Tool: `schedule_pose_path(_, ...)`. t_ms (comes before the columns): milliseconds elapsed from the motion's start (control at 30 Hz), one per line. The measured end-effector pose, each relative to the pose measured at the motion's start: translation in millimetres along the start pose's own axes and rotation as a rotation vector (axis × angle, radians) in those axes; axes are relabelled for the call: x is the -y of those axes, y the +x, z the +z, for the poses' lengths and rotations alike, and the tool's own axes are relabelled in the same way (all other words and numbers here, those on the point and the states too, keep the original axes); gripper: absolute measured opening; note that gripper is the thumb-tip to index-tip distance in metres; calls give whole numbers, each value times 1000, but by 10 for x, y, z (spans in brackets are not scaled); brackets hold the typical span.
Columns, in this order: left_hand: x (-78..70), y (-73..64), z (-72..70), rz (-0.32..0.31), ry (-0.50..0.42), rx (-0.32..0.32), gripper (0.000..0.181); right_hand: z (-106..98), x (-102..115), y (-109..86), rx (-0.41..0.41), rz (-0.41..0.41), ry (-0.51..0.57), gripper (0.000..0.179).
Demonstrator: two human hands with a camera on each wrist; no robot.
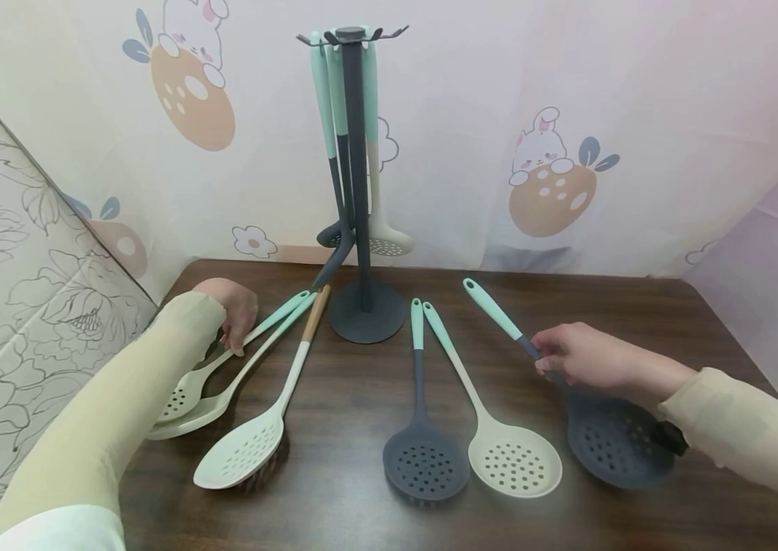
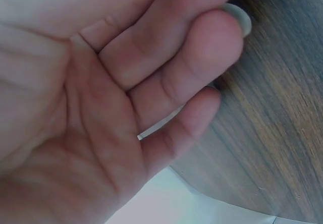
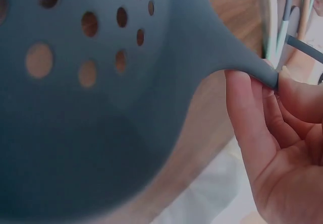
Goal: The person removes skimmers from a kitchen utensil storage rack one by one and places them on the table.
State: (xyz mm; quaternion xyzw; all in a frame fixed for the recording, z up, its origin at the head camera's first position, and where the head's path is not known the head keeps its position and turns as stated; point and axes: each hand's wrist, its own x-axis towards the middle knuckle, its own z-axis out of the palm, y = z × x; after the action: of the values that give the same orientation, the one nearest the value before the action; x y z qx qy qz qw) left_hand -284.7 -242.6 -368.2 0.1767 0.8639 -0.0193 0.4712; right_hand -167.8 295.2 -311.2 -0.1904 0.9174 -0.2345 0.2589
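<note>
At the left, my left hand (image 1: 237, 310) has its fingers bent down at the shaft of a small cream slotted spoon (image 1: 182, 398) with a mint handle, pinching it. In the left wrist view the palm and curled fingers (image 2: 192, 57) hide most of what they hold. That spoon overlaps a cream utensil (image 1: 213, 409) with a mint handle, whose head is partly covered. My right hand (image 1: 585, 356) pinches the neck of a dark grey skimmer (image 1: 609, 436) between thumb and fingers; its mint handle points away to the back left. The skimmer's perforated bowl (image 3: 136, 118) fills much of the right wrist view.
A black rack (image 1: 361, 176) with hooks stands at the back middle, several mint-handled utensils hanging on it. On the brown table (image 1: 334, 474) lie a white slotted spoon (image 1: 244, 451) with a wooden handle end, a grey skimmer (image 1: 423, 463) and a cream skimmer (image 1: 516, 463).
</note>
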Motion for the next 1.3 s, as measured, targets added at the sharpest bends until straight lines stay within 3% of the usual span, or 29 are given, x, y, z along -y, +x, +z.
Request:
schedule_pose_path(200,-3,6,-2,-5,35,-2,18,101,-81,28,40,-7,43,9)
schedule_pose_path(533,45,-3,0,31,17,8,17,191,22,101,93,4,75,5)
schedule_pose_path(867,13,-9,1,0,28,-10,17,268,28,286,151,-21,157,6)
schedule_pose_path(1300,4,-20,10,16,43,-9,18,308,26,380,172,47,222,15)
